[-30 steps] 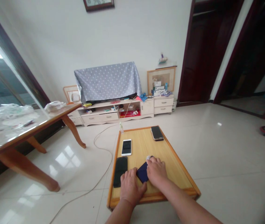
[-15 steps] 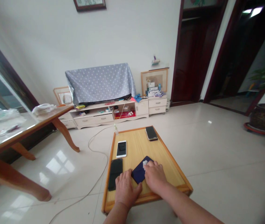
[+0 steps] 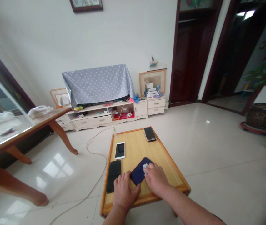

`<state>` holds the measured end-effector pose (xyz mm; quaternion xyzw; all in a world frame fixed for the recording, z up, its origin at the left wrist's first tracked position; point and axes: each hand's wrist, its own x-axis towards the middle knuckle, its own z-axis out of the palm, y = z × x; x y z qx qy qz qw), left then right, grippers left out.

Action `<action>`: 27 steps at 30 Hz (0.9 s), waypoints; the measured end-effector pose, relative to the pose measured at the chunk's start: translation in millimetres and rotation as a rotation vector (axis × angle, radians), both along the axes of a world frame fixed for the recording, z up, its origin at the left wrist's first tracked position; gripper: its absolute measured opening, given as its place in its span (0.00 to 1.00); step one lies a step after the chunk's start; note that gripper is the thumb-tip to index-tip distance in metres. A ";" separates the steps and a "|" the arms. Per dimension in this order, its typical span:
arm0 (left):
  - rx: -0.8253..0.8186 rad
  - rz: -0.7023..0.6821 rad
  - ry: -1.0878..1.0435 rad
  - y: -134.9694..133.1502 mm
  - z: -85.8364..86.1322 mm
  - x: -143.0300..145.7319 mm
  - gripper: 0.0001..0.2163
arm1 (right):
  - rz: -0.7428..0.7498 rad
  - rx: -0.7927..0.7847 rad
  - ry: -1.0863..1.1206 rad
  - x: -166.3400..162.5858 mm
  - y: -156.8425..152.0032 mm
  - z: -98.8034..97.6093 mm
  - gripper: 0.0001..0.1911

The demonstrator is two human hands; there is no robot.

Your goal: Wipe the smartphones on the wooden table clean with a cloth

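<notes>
A dark blue flat rectangular object [image 3: 139, 173], its exact kind unclear, lies aslant near the front of the small wooden table. My left hand [image 3: 126, 189] holds it at the left, fingers along one edge and thumb at the near corner. My right hand [image 3: 156, 178] is closed on a crumpled white tissue [image 3: 145, 167], which touches the object's upper surface. Left of my left hand lies a black phone [image 3: 114, 176]. A white phone [image 3: 120, 150] lies beyond it, screen up. Toward the far right corner is another dark-screened phone [image 3: 149, 134].
The small table [image 3: 133, 137] has a raised wooden rim. A clear spray bottle [image 3: 114, 131] stands at its far left corner. A cable [image 3: 92, 190] runs over the floor. Left is a larger table [image 3: 60, 117]; ahead, a white TV cabinet [image 3: 92, 122]; at right, a potted plant [image 3: 261, 115].
The tissue in my right hand has shifted slightly toward me and to the right on the blue object. My left hand keeps its hold. The whole view has swung a little.
</notes>
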<state>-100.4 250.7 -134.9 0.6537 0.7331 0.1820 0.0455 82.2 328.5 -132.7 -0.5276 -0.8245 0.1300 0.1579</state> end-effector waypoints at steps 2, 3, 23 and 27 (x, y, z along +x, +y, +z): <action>0.010 -0.007 0.010 -0.2 -1.6 -0.1 0.25 | 0.011 -0.028 0.058 -2.2 1.0 -6.5 0.07; 0.017 -0.010 0.017 -0.4 -2.3 0.2 0.24 | -0.012 -0.044 0.077 -1.8 4.9 -9.3 0.07; 0.164 0.035 0.250 1.2 -23.6 2.1 0.24 | -0.332 -0.201 0.282 8.3 67.2 -30.0 0.10; 0.221 0.019 0.211 -1.2 -17.9 2.6 0.25 | -0.336 -0.219 0.364 9.3 69.5 -30.7 0.10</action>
